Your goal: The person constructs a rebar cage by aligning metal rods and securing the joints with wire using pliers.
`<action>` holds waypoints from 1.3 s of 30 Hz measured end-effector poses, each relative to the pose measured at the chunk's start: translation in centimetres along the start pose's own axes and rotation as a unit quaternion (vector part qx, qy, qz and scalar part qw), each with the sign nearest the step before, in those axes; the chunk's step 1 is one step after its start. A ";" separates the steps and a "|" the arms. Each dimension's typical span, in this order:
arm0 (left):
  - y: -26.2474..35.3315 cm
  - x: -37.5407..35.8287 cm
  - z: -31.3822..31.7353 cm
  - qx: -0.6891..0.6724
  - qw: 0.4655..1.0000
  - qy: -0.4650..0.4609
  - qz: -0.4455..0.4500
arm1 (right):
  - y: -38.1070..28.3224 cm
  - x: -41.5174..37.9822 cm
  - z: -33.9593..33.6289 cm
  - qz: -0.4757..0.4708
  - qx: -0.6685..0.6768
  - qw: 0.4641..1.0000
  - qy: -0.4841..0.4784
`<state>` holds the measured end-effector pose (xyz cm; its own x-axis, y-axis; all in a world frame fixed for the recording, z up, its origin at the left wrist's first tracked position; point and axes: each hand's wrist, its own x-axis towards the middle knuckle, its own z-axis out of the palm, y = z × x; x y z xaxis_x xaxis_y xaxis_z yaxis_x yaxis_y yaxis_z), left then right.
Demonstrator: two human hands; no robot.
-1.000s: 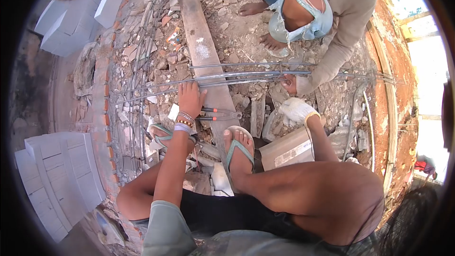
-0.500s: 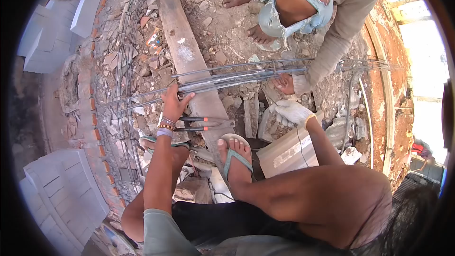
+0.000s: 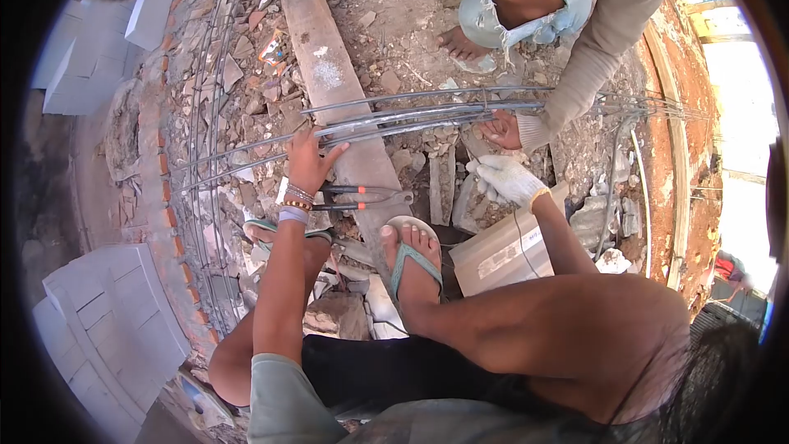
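Long steel reinforcing bars lie in a bundle across a wooden plank. My bare left hand, with bracelets at the wrist, grips the bars near the plank's left edge, thumb spread to the right. My right hand, in a white knit glove, is below the bundle with its fingers curled; what they hold, if anything, is hidden. Beneath my left hand, a pair of pincers with black and orange handles rests on the plank. Another person's hand is at the bars, just above my glove.
The other person crouches opposite me. Broken rubble covers the ground. A cardboard box with a thin wire over it lies by my sandalled foot. More bars run along the left, beside stacked pale blocks.
The view has shifted slightly, so the bars and hands appear a little higher. My left hand stays on the bars and my gloved hand stays below them.
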<state>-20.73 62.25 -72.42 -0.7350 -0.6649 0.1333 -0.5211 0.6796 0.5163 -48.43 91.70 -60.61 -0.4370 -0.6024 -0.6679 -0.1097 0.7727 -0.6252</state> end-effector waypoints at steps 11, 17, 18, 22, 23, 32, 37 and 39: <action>8.2 -2.4 -2.0 0.042 0.995 0.086 -0.008 | 0.8 -0.1 -0.9 0.125 0.097 0.975 -0.154; 14.4 -0.3 2.7 0.001 0.991 0.018 0.133 | 3.2 1.1 0.2 0.144 0.121 0.972 -0.142; 14.3 0.1 3.9 0.028 0.993 -0.001 0.115 | 2.9 1.2 0.3 0.146 0.115 0.972 -0.143; 14.2 1.5 6.1 0.085 0.990 -0.026 0.112 | 1.9 1.5 0.8 0.138 0.107 0.975 -0.139; 14.0 1.9 6.2 0.088 0.988 -0.019 0.125 | 1.9 1.8 1.0 0.129 0.108 0.976 -0.140; 12.5 4.2 6.6 0.052 0.976 -0.172 0.125 | 0.9 1.3 1.5 0.143 0.136 0.974 -0.114; 13.1 4.8 6.8 0.049 0.981 -0.149 0.116 | 4.4 0.5 0.3 0.092 0.105 0.989 -0.050; 13.4 3.6 7.0 0.059 0.981 -0.131 0.130 | 5.0 -1.0 -0.4 0.079 0.074 0.994 -0.006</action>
<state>-33.42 71.13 -70.99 -0.9281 -0.3720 0.0172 -0.3364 0.8573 0.3897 -48.91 96.24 -62.85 -0.4268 -0.4798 -0.7666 0.0920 0.8202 -0.5646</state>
